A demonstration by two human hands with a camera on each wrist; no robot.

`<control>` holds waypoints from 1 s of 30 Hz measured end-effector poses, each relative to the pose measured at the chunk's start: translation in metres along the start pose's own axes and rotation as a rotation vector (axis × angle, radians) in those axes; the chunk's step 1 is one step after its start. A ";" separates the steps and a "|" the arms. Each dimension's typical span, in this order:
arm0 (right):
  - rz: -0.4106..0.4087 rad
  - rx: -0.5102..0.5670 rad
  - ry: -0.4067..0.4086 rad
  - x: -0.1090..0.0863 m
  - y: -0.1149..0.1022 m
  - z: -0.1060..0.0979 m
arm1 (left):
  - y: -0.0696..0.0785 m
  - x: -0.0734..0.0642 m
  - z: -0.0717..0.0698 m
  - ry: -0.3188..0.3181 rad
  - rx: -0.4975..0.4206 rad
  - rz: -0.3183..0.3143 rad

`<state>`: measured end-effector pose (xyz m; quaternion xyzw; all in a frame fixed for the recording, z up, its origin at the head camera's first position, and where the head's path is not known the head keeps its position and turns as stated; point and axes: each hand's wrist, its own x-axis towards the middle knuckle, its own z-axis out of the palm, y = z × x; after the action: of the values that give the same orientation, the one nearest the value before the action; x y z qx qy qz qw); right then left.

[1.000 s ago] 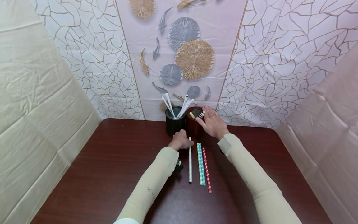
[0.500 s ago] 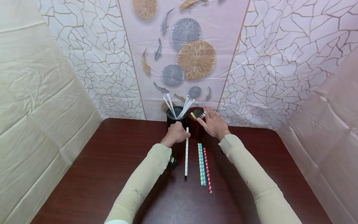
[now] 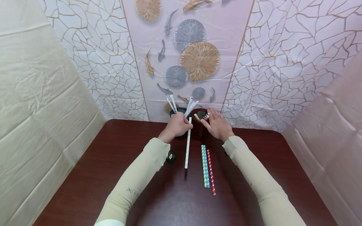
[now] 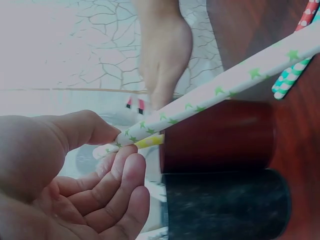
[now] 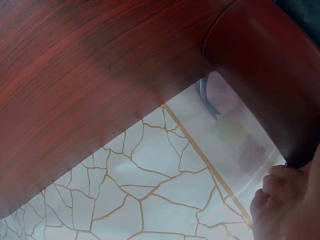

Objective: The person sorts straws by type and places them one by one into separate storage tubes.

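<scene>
Between thumb and forefinger my left hand (image 3: 177, 125) pinches a white paper straw with green stars (image 4: 205, 102) near its upper end. The straw (image 3: 188, 147) hangs tilted above the table, in front of two round cups. Behind the left hand stands the black cup (image 4: 227, 205), which holds several white paper-wrapped sticks (image 3: 190, 107). Beside it, touching, is the dark red cup (image 4: 220, 137) with a yellow straw (image 3: 197, 117) and a striped one inside. My right hand (image 3: 219, 125) rests on the red cup's rim with its fingers extended.
On the dark wooden table (image 3: 85, 175) lie a green straw (image 3: 204, 166), a blue straw (image 3: 207, 166) and a red dotted straw (image 3: 211, 172), side by side. A patterned cloth wall (image 3: 254, 94) rises right behind the cups.
My left hand has lifted the white straw off the table and carried it up and back toward the black cup. The right hand has stayed on the red cup.
</scene>
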<state>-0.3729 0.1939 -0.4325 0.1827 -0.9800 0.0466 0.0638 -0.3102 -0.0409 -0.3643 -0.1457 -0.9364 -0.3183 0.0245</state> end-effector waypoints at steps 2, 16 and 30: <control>-0.003 -0.005 0.000 0.000 0.000 0.000 | 0.004 0.001 -0.006 0.026 0.022 0.018; 0.006 0.000 -0.008 0.001 0.002 0.002 | 0.031 0.012 -0.041 0.157 0.075 0.120; -0.002 0.005 0.002 0.001 0.002 0.003 | 0.062 0.019 -0.075 0.339 0.004 0.157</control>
<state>-0.3751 0.1952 -0.4360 0.1836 -0.9796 0.0492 0.0645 -0.3137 -0.0344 -0.2650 -0.1627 -0.9053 -0.3333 0.2071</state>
